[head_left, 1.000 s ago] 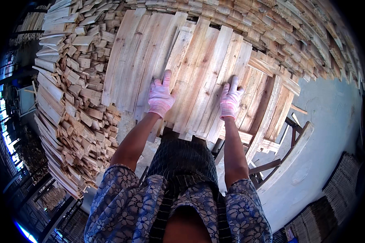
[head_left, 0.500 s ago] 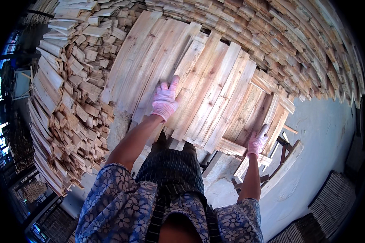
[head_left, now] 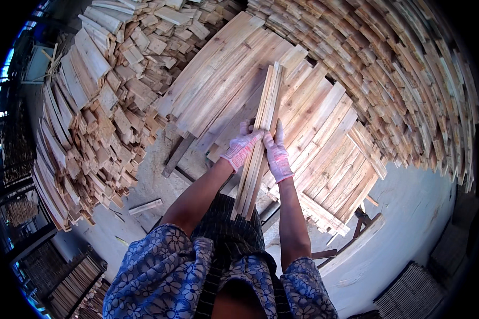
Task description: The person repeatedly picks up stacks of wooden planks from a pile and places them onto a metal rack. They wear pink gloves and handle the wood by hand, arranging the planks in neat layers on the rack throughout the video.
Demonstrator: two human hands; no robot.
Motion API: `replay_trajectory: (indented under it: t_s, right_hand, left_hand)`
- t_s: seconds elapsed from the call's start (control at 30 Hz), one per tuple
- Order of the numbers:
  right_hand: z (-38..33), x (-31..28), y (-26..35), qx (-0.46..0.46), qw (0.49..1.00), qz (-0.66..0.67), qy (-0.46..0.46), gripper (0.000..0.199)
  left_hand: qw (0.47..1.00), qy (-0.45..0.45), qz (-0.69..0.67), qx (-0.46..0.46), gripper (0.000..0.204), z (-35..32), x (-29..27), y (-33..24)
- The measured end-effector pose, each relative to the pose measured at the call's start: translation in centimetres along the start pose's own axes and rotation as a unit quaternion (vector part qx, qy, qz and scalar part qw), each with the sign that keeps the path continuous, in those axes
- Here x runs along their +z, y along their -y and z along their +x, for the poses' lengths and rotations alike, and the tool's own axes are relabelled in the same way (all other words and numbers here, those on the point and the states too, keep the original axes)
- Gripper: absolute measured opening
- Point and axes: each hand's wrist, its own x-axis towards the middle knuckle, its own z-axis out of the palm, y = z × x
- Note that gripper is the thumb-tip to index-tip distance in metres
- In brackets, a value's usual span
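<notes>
Between my two gloved hands stands a bundle of narrow wooden boards, turned on edge and pressed side by side. My left hand grips it from the left, and my right hand from the right, with the thumbs close together at the near faces. The bundle slants from upper right to lower left, its near end just in front of my apron. Beneath and beyond it, boards laid flat in a row cover the work surface. At the right of that row lies a lower layer of boards with cross pieces.
A loose heap of short boards rises at the left. Tall stacked boards stand along the far right. A wooden frame piece leans at the right over the pale floor. One loose stick lies on the floor at the left.
My hands were apart on the flat boards, and have come together in the middle around a bundle of boards. My view has shifted, so the row of boards appears farther right.
</notes>
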Motion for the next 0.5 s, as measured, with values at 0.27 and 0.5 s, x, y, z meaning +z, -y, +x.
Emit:
replay_trajectory:
  t_s: [0.27, 0.5]
  right_hand:
    - [1.4, -0.6, 1.9, -0.088, 0.918, -0.361, 0.142, 0.084]
    - [6.4, -0.1, 2.6, -0.128, 0.637, -0.759, 0.047, 0.071]
  left_hand:
    - [0.981, -0.054, -0.188, 0.010, 0.075, -4.2, -4.2, 1.7]
    - [0.916, -0.094, -0.389, 0.018, 0.058, -10.8, -15.9, 6.9]
